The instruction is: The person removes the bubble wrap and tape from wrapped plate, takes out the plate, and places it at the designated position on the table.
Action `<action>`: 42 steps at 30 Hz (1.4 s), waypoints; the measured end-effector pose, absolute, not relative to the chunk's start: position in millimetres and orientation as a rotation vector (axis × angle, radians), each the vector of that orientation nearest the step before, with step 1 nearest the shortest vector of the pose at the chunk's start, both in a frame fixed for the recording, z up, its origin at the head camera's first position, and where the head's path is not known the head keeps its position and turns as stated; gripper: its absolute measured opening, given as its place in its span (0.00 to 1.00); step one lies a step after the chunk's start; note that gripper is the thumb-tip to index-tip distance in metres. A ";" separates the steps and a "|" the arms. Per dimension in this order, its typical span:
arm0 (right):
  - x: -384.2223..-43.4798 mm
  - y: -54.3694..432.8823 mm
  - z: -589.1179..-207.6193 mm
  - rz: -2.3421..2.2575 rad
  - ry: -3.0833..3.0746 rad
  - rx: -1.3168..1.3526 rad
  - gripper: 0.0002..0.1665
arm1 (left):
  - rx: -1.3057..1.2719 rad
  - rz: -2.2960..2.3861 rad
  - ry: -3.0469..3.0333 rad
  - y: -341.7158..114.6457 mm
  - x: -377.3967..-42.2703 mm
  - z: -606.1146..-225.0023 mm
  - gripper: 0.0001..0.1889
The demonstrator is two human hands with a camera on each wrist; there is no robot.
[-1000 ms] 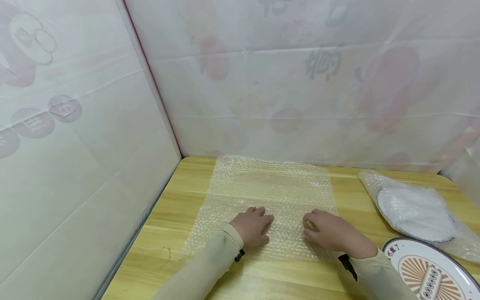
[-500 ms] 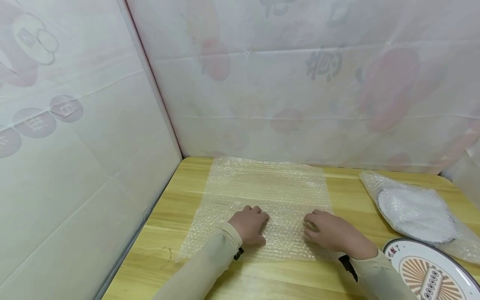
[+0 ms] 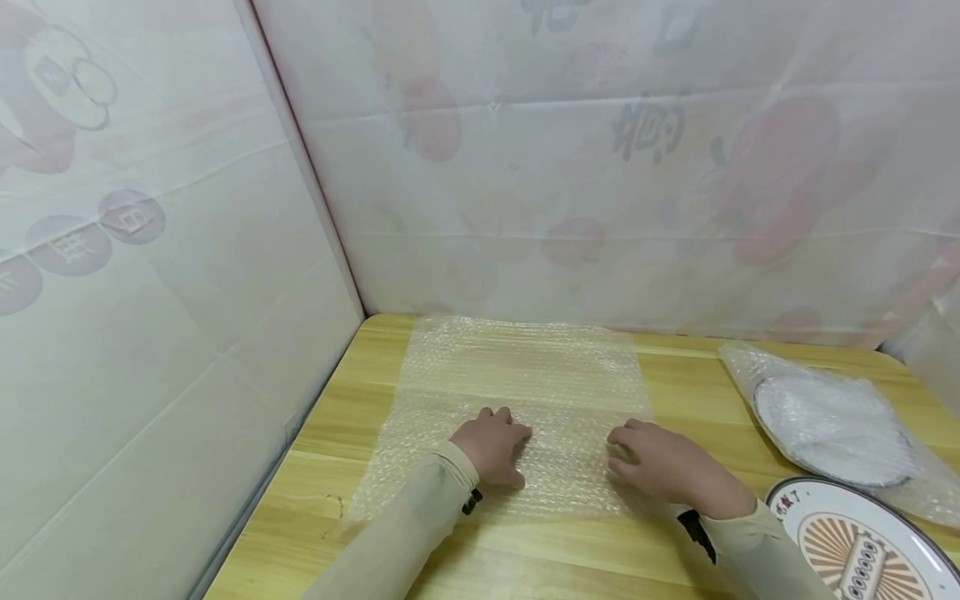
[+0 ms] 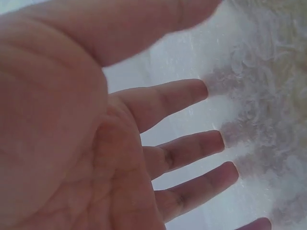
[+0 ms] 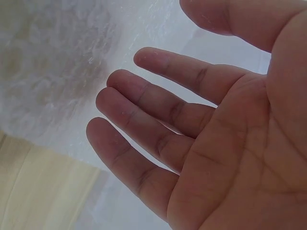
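Note:
A sheet of clear bubble wrap lies flat on the wooden table. On its near left part rests my left hand, fingers spread and fingertips touching the wrap in the left wrist view. My right hand is at the sheet's right edge. In the right wrist view its fingers are extended with nothing between them; whether they touch the wrap I cannot tell.
At the right corner sits a white plate with an orange sunburst print. Behind it lies a bubble-wrapped plate. Sheet-covered walls stand at the table's back and left.
The bubble wrap has slid to the left across the table, and my left hand has moved left with it. My right hand has stayed in place.

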State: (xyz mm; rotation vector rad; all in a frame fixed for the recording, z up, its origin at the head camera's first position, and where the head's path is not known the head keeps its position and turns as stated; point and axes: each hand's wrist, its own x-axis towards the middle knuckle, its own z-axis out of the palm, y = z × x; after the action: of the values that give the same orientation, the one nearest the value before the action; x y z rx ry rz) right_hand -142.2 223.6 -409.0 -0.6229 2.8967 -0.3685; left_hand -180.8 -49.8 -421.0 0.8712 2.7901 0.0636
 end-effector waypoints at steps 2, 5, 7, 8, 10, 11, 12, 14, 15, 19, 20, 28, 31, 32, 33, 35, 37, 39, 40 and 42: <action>-142.3 223.8 -409.1 -0.364 2.892 -0.612 0.13 | 0.847 0.100 2.787 -51.2 -181.0 -419.9 0.38; -142.3 224.6 -409.8 -0.361 2.887 -0.606 0.14 | 0.801 0.151 2.797 -53.0 -181.3 -418.9 0.33; -142.2 224.8 -409.9 -0.368 2.888 -0.604 0.14 | 0.778 0.169 2.812 -53.7 -181.9 -418.8 0.30; -142.1 224.9 -409.8 -0.371 2.889 -0.603 0.14 | 0.773 0.167 2.822 -53.9 -182.4 -418.8 0.29; -142.5 225.2 -409.8 -0.377 2.891 -0.611 0.14 | 0.769 0.159 2.836 -54.2 -183.8 -419.5 0.29; -142.5 225.1 -409.8 -0.379 2.892 -0.613 0.14 | 0.771 0.157 2.837 -54.2 -184.6 -419.7 0.29; -142.5 225.0 -409.6 -0.382 2.895 -0.612 0.14 | 0.772 0.156 2.837 -54.3 -185.3 -419.9 0.29; -140.3 226.0 -409.0 -0.383 2.900 -0.606 0.14 | 0.775 0.162 2.831 -53.4 -185.2 -420.1 0.29; -139.2 226.5 -408.7 -0.383 2.902 -0.602 0.14 | 0.775 0.165 2.826 -53.1 -185.1 -420.3 0.29; -134.7 228.7 -407.8 -0.377 2.909 -0.584 0.13 | 0.763 0.166 2.833 -52.5 -184.7 -421.0 0.30; -133.5 229.2 -407.7 -0.373 2.910 -0.580 0.13 | 0.759 0.168 2.835 -52.5 -184.8 -421.1 0.30; -124.7 232.2 -404.0 -0.365 2.914 -0.539 0.14 | 0.733 0.168 2.835 -54.5 -188.2 -420.9 0.31; -124.4 231.6 -402.8 -0.370 2.908 -0.527 0.14 | 0.705 0.148 2.842 -57.7 -193.3 -424.5 0.31; -124.5 231.5 -402.7 -0.372 2.908 -0.525 0.14 | 0.691 0.139 2.844 -58.7 -194.0 -424.1 0.30; -124.5 231.4 -403.0 -0.375 2.906 -0.521 0.13 | 0.676 0.130 2.844 -59.5 -194.8 -423.7 0.30; -125.1 231.6 -404.1 -0.381 2.900 -0.522 0.12 | 0.646 0.118 2.840 -60.9 -195.8 -422.4 0.28; -125.8 231.9 -405.5 -0.384 2.895 -0.523 0.11 | 0.618 0.102 2.834 -62.0 -196.3 -420.5 0.27; -126.3 232.2 -406.4 -0.381 2.894 -0.527 0.11 | 0.595 0.095 2.830 -63.4 -197.0 -419.1 0.26; -126.5 232.4 -406.4 -0.378 2.894 -0.531 0.12 | 0.585 0.094 2.831 -64.2 -198.0 -419.3 0.25; -126.2 232.3 -406.0 -0.377 2.895 -0.532 0.12 | 0.569 0.093 2.831 -66.4 -199.3 -418.9 0.23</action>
State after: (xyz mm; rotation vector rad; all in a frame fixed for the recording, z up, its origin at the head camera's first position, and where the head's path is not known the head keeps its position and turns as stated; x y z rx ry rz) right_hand -126.2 232.3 -406.0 -0.5317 2.8949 -0.3773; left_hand -199.3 -66.4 -418.9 0.5686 2.8311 0.0926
